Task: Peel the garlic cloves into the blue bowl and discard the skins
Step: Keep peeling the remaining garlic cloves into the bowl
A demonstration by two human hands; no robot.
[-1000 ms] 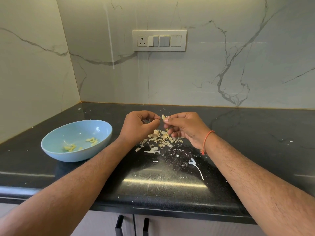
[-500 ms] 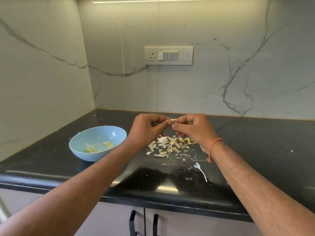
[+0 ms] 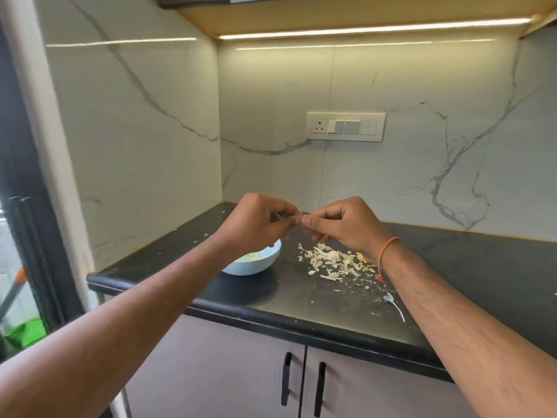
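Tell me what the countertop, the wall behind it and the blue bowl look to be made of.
Countertop: polished black stone, probably granite, going by its glossy reflections.
Wall: white marble-look slab with grey veins and a sheen; real or imitation unclear.
Blue bowl: smooth, matte pale blue; ceramic or melamine.

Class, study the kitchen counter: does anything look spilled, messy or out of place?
Yes. Garlic skins lie scattered loose on the black counter, right of the blue bowl, not yet discarded. A white smear marks the counter near its front edge.
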